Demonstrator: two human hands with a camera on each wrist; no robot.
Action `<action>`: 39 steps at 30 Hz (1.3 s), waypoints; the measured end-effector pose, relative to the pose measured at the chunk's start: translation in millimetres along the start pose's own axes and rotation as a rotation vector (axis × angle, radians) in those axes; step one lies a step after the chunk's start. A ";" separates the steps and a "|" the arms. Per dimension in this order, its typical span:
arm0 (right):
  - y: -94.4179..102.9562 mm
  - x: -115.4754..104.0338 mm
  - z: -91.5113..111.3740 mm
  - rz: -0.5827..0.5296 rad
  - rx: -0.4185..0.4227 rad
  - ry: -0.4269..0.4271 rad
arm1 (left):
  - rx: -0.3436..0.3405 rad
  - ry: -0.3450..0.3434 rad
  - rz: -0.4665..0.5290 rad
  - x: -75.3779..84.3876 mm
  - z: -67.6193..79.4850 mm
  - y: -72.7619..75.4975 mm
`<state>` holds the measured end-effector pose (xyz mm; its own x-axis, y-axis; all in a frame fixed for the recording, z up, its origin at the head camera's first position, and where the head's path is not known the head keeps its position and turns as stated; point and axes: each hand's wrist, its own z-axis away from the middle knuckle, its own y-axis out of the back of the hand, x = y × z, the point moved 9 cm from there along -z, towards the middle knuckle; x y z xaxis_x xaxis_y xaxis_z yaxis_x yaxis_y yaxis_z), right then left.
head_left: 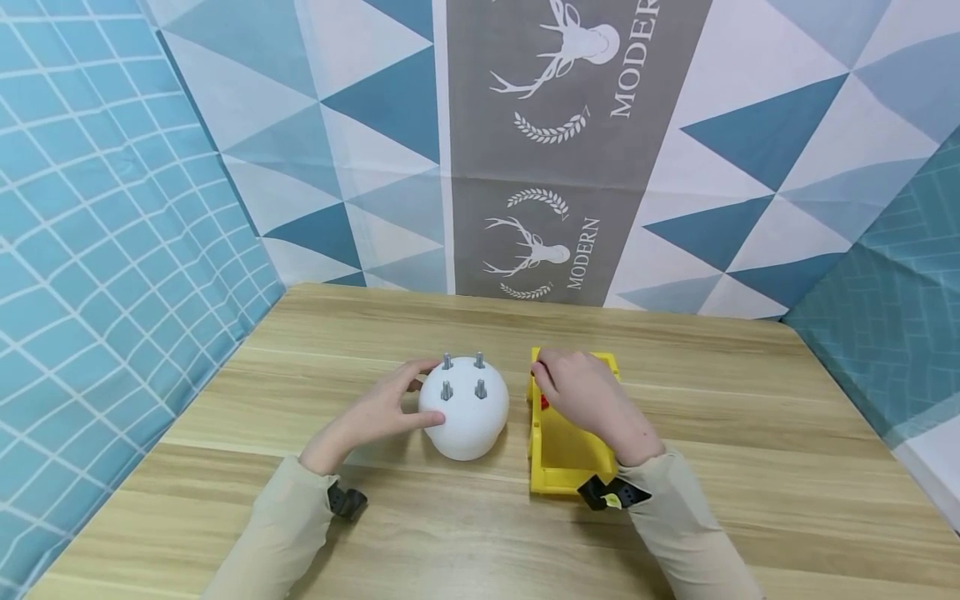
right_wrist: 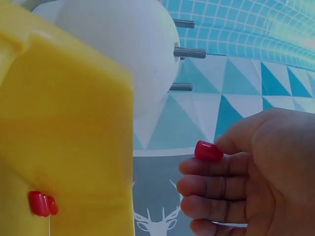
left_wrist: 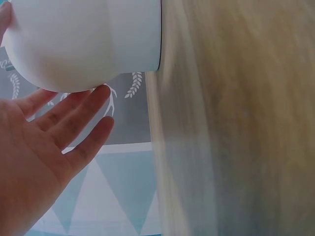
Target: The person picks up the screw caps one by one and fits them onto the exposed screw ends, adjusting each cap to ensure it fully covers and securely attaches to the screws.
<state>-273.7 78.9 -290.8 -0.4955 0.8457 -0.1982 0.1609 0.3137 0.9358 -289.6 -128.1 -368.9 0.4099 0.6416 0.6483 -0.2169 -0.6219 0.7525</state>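
A white rounded body stands on the table, with several threaded metal studs upright from its top. My left hand holds it from the left, thumb along the near side and fingers round the far side. In the left wrist view, the fingertips meet its curved side. My right hand is over the yellow bin, pinching a small red cap between thumb and index finger. Other red caps lie inside the bin.
The yellow bin stands just right of the white body on the wood-grain table. A patterned cloth hangs behind the table, and a blue tiled-print sheet hangs along the left side.
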 end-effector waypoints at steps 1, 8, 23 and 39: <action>0.4 -1.0 -0.1 -0.001 0.002 0.001 | 0.001 0.000 0.000 0.0 0.0 0.1; 0.9 -9.0 -3.8 -0.017 -0.005 0.004 | 0.001 0.009 0.007 -1.0 0.1 0.0; 6.1 -25.1 -11.0 -0.023 0.023 0.044 | -0.005 0.021 0.016 -1.0 -0.1 -1.2; 2.6 -37.5 -18.2 -0.004 0.018 0.074 | -0.003 0.000 0.016 2.7 1.6 1.1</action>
<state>-270.2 40.1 -275.7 -0.5582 0.8101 -0.1794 0.1735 0.3254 0.9295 -287.3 -127.8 -366.5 0.4066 0.6317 0.6600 -0.2257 -0.6306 0.7426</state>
